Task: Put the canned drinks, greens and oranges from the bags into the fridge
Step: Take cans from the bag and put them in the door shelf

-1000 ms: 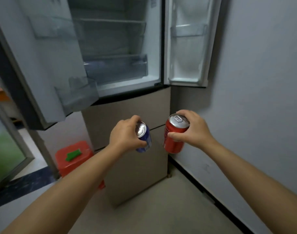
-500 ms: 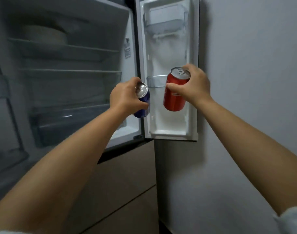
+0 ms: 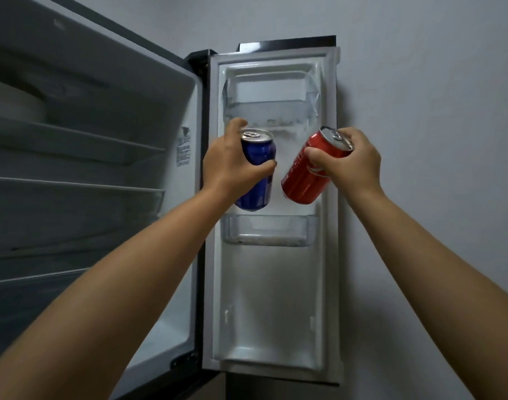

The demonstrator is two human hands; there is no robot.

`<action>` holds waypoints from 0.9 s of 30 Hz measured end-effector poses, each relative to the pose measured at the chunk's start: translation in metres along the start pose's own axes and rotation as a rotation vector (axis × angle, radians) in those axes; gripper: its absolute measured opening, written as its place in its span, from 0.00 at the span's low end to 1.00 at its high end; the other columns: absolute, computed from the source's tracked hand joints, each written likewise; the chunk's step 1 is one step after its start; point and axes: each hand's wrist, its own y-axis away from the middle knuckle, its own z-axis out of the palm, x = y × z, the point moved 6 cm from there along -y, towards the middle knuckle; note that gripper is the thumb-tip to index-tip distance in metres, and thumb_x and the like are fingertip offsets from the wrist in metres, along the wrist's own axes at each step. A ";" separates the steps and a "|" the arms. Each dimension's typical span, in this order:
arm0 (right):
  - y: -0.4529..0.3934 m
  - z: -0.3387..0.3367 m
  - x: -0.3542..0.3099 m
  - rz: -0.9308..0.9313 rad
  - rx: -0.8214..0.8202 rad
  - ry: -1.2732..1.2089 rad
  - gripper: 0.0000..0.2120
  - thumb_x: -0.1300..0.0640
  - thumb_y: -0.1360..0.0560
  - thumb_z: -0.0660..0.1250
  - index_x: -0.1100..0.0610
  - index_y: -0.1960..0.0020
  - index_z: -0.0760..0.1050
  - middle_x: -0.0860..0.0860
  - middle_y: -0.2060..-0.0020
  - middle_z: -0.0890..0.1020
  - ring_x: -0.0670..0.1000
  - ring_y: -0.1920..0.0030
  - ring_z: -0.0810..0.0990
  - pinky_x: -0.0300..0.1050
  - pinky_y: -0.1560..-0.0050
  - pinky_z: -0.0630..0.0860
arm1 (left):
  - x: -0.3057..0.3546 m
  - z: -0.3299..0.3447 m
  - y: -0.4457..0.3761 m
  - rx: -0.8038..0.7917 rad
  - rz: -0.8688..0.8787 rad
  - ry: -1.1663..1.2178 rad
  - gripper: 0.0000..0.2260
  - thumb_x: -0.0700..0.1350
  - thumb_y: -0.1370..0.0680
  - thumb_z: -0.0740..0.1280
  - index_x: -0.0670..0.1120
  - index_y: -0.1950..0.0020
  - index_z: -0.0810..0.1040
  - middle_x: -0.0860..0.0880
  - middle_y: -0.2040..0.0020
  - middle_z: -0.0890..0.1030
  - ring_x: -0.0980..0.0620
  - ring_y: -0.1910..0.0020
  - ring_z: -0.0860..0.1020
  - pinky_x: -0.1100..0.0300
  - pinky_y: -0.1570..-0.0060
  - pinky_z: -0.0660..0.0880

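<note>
My left hand [image 3: 229, 166] grips a blue can [image 3: 257, 171], held upright in front of the open right fridge door [image 3: 330, 255]. A red can [image 3: 309, 174] sits in my right hand [image 3: 351, 166], tilted with its top leaning right. Both cans hang above the door's middle clear bin [image 3: 267, 229] and below the upper bin [image 3: 271, 108]. The two cans are close together but apart. No bags, greens or oranges are in view.
The fridge's dim interior [image 3: 88, 168] with several glass shelves lies to the left; a white round dish [image 3: 13, 102] sits on the top shelf. A grey wall [image 3: 434, 140] stands directly right of the door.
Both hands have risen toward the right door with the cans, and the view has tilted up and moved closer. The red can has tipped to the right.
</note>
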 end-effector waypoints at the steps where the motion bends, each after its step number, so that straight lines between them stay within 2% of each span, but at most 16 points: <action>1: -0.007 0.006 0.005 0.021 -0.022 -0.007 0.22 0.51 0.36 0.75 0.55 0.45 0.74 0.48 0.54 0.76 0.50 0.51 0.77 0.48 0.45 0.76 | -0.004 0.007 -0.006 -0.008 -0.024 0.012 0.31 0.49 0.31 0.74 0.45 0.32 0.65 0.43 0.40 0.78 0.44 0.41 0.76 0.55 0.44 0.73; 3: -0.020 0.021 0.013 0.092 -0.100 -0.044 0.23 0.51 0.36 0.76 0.56 0.44 0.74 0.49 0.52 0.76 0.52 0.49 0.77 0.49 0.47 0.77 | -0.016 0.017 -0.017 -0.031 -0.088 0.035 0.29 0.50 0.29 0.72 0.45 0.32 0.65 0.43 0.40 0.77 0.45 0.43 0.76 0.55 0.47 0.73; 6: -0.032 0.039 0.019 0.171 -0.232 -0.043 0.18 0.52 0.35 0.76 0.56 0.50 0.73 0.53 0.53 0.77 0.52 0.53 0.78 0.44 0.60 0.75 | -0.036 0.036 -0.031 -0.156 -0.180 0.013 0.23 0.53 0.27 0.69 0.45 0.36 0.69 0.45 0.45 0.78 0.47 0.48 0.77 0.56 0.51 0.74; 9: -0.035 0.054 0.022 0.211 -0.361 0.026 0.14 0.53 0.34 0.75 0.58 0.54 0.76 0.54 0.61 0.78 0.52 0.57 0.78 0.40 0.65 0.72 | -0.058 0.051 -0.041 -0.292 -0.240 0.003 0.17 0.54 0.27 0.69 0.45 0.47 0.71 0.46 0.51 0.76 0.44 0.49 0.78 0.52 0.51 0.78; 12: -0.033 0.067 0.021 0.264 -0.491 0.126 0.11 0.52 0.32 0.73 0.58 0.64 0.74 0.52 0.68 0.75 0.50 0.66 0.75 0.39 0.67 0.69 | -0.070 0.061 -0.044 -0.425 -0.331 0.133 0.15 0.52 0.26 0.68 0.45 0.48 0.69 0.44 0.51 0.76 0.45 0.54 0.77 0.56 0.60 0.77; 13: -0.032 0.071 0.021 0.278 -0.531 0.193 0.12 0.52 0.31 0.72 0.57 0.65 0.73 0.52 0.69 0.74 0.49 0.68 0.73 0.38 0.69 0.69 | -0.071 0.065 -0.044 -0.490 -0.341 0.134 0.14 0.52 0.26 0.67 0.44 0.48 0.69 0.44 0.53 0.76 0.46 0.56 0.77 0.59 0.63 0.75; 15: -0.028 0.079 0.022 0.321 -0.606 0.312 0.12 0.51 0.30 0.71 0.59 0.60 0.74 0.52 0.69 0.74 0.49 0.69 0.72 0.38 0.71 0.69 | -0.073 0.074 -0.042 -0.633 -0.352 0.093 0.14 0.51 0.25 0.67 0.44 0.48 0.69 0.45 0.56 0.75 0.48 0.60 0.77 0.61 0.66 0.74; 18: -0.023 0.086 0.027 0.392 -0.701 0.405 0.15 0.51 0.30 0.71 0.61 0.52 0.74 0.54 0.66 0.75 0.50 0.67 0.74 0.41 0.70 0.72 | -0.078 0.086 -0.036 -0.782 -0.375 0.039 0.13 0.51 0.24 0.65 0.43 0.49 0.70 0.45 0.60 0.75 0.51 0.66 0.75 0.61 0.71 0.72; 22: -0.023 0.087 0.033 0.440 -0.731 0.454 0.15 0.51 0.28 0.69 0.62 0.51 0.73 0.56 0.63 0.75 0.53 0.65 0.76 0.44 0.65 0.75 | -0.080 0.087 -0.035 -0.894 -0.395 0.051 0.11 0.52 0.22 0.62 0.44 0.49 0.70 0.46 0.60 0.75 0.51 0.64 0.76 0.61 0.67 0.74; 25: -0.026 0.087 0.035 0.445 -0.664 0.487 0.17 0.49 0.24 0.64 0.63 0.46 0.71 0.59 0.59 0.76 0.57 0.61 0.78 0.51 0.60 0.78 | -0.080 0.086 -0.036 -0.887 -0.401 0.019 0.11 0.50 0.19 0.55 0.43 0.45 0.67 0.45 0.61 0.74 0.50 0.64 0.75 0.62 0.66 0.73; 27: -0.027 0.089 0.037 0.399 -0.632 0.543 0.20 0.48 0.21 0.58 0.65 0.42 0.71 0.62 0.52 0.76 0.62 0.53 0.80 0.55 0.51 0.79 | -0.082 0.089 -0.034 -0.850 -0.356 0.001 0.09 0.47 0.18 0.53 0.43 0.45 0.67 0.45 0.59 0.73 0.51 0.62 0.75 0.62 0.64 0.73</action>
